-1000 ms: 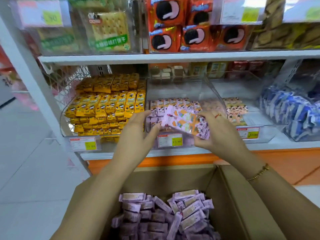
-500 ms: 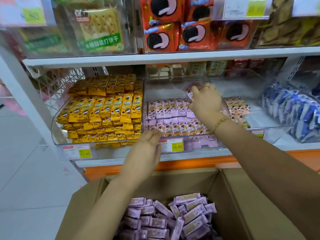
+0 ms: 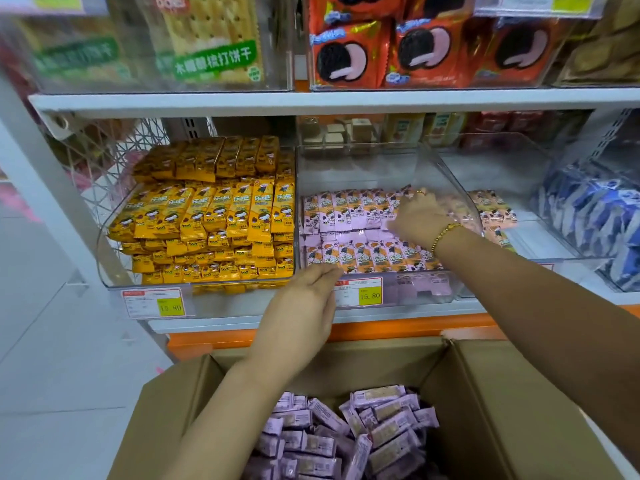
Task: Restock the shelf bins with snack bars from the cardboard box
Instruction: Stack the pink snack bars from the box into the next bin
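snack bars [image 3: 346,434] heaped in cardboard box [image 3: 485,393], 2 rows in clear bin [image 3: 363,168] | look light, slick-wrapped, likely crumbly: pinch long edges | right grip [image 3: 420,216] on back row, blurred, hold unclear | left grip [image 3: 304,306] flat, empty, at bin front

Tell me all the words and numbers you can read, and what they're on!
"木糖醇梳打饼干": green band of the cracker packet up top.
"乐吧": the yellow snack bars and the purple snack bars.
"15.80": left price tag, below the yellow bars.
"15.80": middle price tag, below the purple bars.
Too small or blurred: both tags' fine print, top-shelf labels, wrappers in the cardboard box.
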Demonstrator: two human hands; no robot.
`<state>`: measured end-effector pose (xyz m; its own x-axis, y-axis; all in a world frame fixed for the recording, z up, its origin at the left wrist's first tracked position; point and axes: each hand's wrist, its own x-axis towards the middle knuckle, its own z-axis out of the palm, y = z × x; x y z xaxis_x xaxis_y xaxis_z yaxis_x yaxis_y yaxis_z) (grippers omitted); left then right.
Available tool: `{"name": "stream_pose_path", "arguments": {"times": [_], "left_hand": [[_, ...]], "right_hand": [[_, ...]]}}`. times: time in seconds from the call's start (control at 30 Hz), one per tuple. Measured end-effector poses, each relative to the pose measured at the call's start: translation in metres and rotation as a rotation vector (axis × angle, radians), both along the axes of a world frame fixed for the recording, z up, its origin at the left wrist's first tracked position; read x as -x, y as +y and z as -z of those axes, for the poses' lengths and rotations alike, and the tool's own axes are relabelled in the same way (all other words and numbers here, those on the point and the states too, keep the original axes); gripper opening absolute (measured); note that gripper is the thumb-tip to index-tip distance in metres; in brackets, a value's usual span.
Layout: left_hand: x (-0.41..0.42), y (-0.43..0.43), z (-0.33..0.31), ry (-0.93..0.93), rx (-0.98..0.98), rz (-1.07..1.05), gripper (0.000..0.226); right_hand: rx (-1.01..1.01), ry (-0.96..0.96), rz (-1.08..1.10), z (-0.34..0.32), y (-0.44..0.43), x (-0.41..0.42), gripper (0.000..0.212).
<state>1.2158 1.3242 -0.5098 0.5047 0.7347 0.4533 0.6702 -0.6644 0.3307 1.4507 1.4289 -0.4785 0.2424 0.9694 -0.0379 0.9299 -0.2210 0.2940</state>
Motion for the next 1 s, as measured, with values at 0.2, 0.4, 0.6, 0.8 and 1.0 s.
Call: {"name": "stream_pose_path", "arguments": {"times": [0.2, 0.4, 0.6, 0.8, 1.0], "left_hand": [[0.000, 0.001, 0.001, -0.013, -0.006, 0.004, 0.037], [0.002, 0.001, 0.002, -0.031, 0.005, 0.014, 0.037], [0.005, -0.005, 0.001, -0.072, 0.034, 0.033, 0.036], [0.025, -0.028, 0.009, -0.196, 0.072, -0.005, 0.027], [0.052, -0.056, 0.040, 0.105, 0.245, -0.121, 0.024]], "right_hand": [[0.111, -0.210, -0.015, -0.014, -0.010, 0.006, 0.034], [0.118, -0.176, -0.117, -0.009, 0.002, 0.002, 0.026], [0.014, -0.026, -0.103, -0.007, 0.008, -0.004, 0.024], [-0.271, 0.217, -0.239, -0.033, -0.069, 0.037, 0.022], [0.034, 0.448, -0.587, 0.022, -0.163, 0.071, 0.027]]}}
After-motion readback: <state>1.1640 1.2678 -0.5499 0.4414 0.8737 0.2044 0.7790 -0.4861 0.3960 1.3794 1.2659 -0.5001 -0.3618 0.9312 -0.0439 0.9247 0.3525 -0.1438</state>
